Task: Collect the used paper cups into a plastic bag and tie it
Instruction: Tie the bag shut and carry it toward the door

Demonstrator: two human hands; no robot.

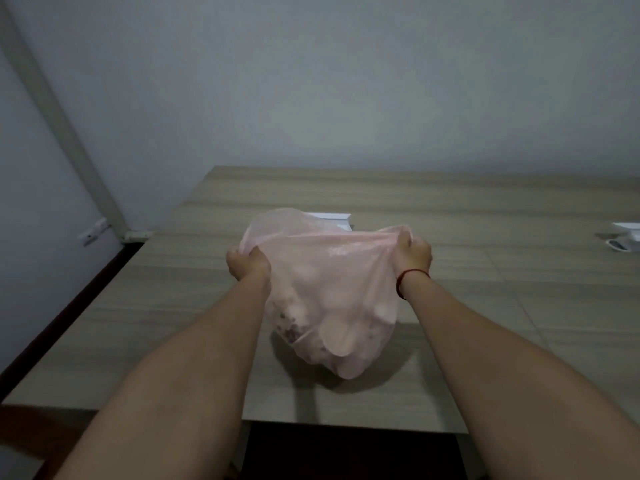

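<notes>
head view: a thin, see-through pink plastic bag (325, 289) hangs between two bare hands above a wooden table (485, 289) with a pale, streaky grain. the left hand (247, 263) is clenched around one gathered corner of the bag's mouth, and the right hand (412, 256) is clenched around the opposite corner, so the top edge is pulled taut and wrinkled between them. a thin red string bracelet (408, 277) circles the right wrist. the bag bulges into a rounded sack below, and its film is soft and crinkled. through it show the blurred shapes of paper cups (332, 336), pale and round-rimmed, some with darker brownish marks; how many there are cannot be told. whether the bag's bottom touches the table cannot be told, but its shadow lies on the surface just beneath it. behind the bag a flat white box-like thing (330, 216) sits on the table, partly hidden. another white item (625, 239) lies at the table's far right edge. the wall (346, 81) behind is plain and smooth.
</notes>
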